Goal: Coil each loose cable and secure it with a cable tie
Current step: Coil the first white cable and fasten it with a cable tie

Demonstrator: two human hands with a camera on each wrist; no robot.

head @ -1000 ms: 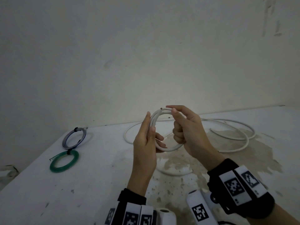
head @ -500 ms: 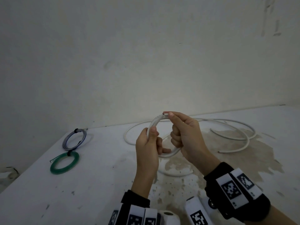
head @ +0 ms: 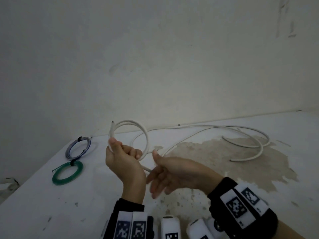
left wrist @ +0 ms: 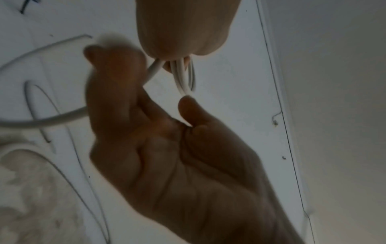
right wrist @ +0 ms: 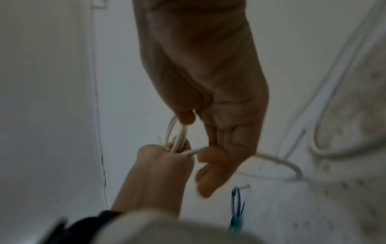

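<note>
A white cable [head: 147, 140] is partly wound into a small coil held upright above the table. My left hand [head: 122, 157] grips the coil's lower part in a fist, and the cable's cut end [head: 112, 121] sticks up above it. The left wrist view shows that fist [left wrist: 181, 33] closed round the coil strands [left wrist: 181, 74]. My right hand [head: 172, 171] is just right of it and lower, with its thumb up and its fingers loosely extended. The loose strand [right wrist: 271, 159] crosses behind those fingers [right wrist: 208, 165] without a pinch. The rest of the cable [head: 198, 125] trails over the table to the right.
Two tied coils lie at the table's left: a blue-grey one [head: 78, 148] and a green one [head: 67, 172]. A brown stained patch [head: 224, 161] lies under the loose cable. The wall stands right behind the white table [head: 51, 213], whose left edge drops away.
My right hand has let go of the top of the coil and dropped down and to the right, opening along the loose strand. My left hand has shifted left with the coil.
</note>
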